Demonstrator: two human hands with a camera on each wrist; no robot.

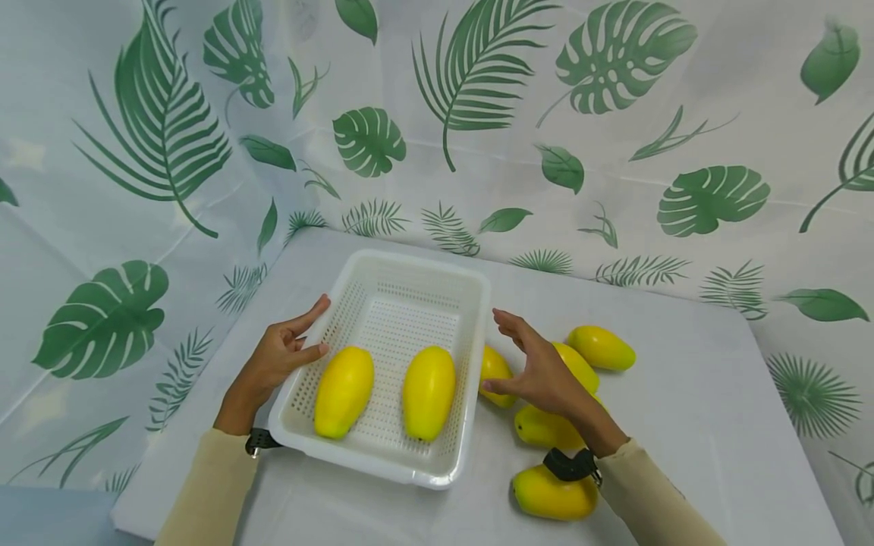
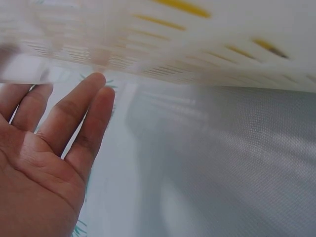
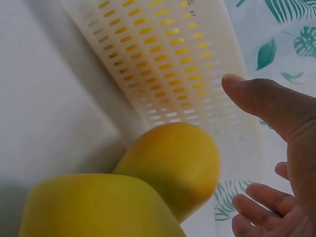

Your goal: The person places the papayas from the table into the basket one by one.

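Note:
A white perforated plastic basket (image 1: 399, 322) holds two yellow mangoes, one on the left (image 1: 344, 392) and one on the right (image 1: 429, 393). At its left side is my left hand (image 1: 273, 356), thumb by the rim. The left wrist view shows this hand's fingers (image 2: 71, 116) extended, tips right at the basket wall (image 2: 207, 54). My right hand (image 1: 536, 371) hovers off the right wall, thumb and fingers spread, holding nothing. Beneath it lies a mango (image 1: 496, 375) close beside the basket; in the right wrist view another mango (image 3: 94, 207) partly covers it.
Several more mangoes lie right of the basket, including one at the back (image 1: 601, 347) and one near the right wristband (image 1: 554, 491). A white cloth covers the table (image 1: 683, 409). Leaf-printed curtains (image 1: 492, 174) stand behind and on the left.

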